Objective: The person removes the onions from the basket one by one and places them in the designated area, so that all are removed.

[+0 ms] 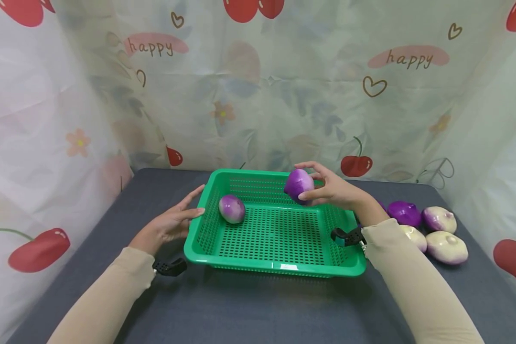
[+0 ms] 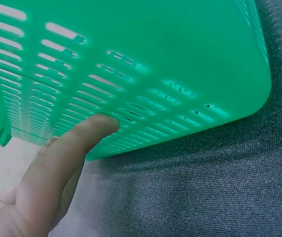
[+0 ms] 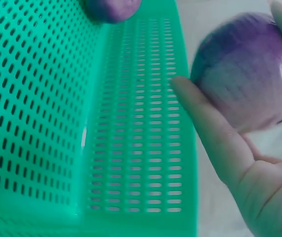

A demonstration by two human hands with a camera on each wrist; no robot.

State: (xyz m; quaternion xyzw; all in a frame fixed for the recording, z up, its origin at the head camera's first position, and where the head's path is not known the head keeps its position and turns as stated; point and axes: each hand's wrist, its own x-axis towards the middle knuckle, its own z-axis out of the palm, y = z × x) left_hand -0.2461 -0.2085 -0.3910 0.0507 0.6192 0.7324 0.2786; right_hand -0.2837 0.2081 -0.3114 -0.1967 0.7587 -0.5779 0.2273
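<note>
A green plastic basket (image 1: 279, 268) with slotted walls sits in the middle of the table. My left hand (image 1: 168, 223) holds its left side, thumb over the rim. In the left wrist view, a finger (image 2: 79, 143) touches the outer wall below the rim. Above the basket's far right part, my right hand (image 1: 333, 188) grips a purple-and-white onion (image 1: 298, 185) between thumb and fingers. The right wrist view shows that onion (image 3: 249, 69) close up, raised beside the basket wall (image 3: 145, 123). Another onion (image 1: 232, 209) lies inside the basket at the left.
Right of the basket, several onions (image 1: 447, 247) lie together, some deep purple, others mostly white; the right forearm partly covers them. A dark grey cloth (image 1: 258, 306) covers the table. Printed curtains (image 1: 266, 95) hang behind and at both sides.
</note>
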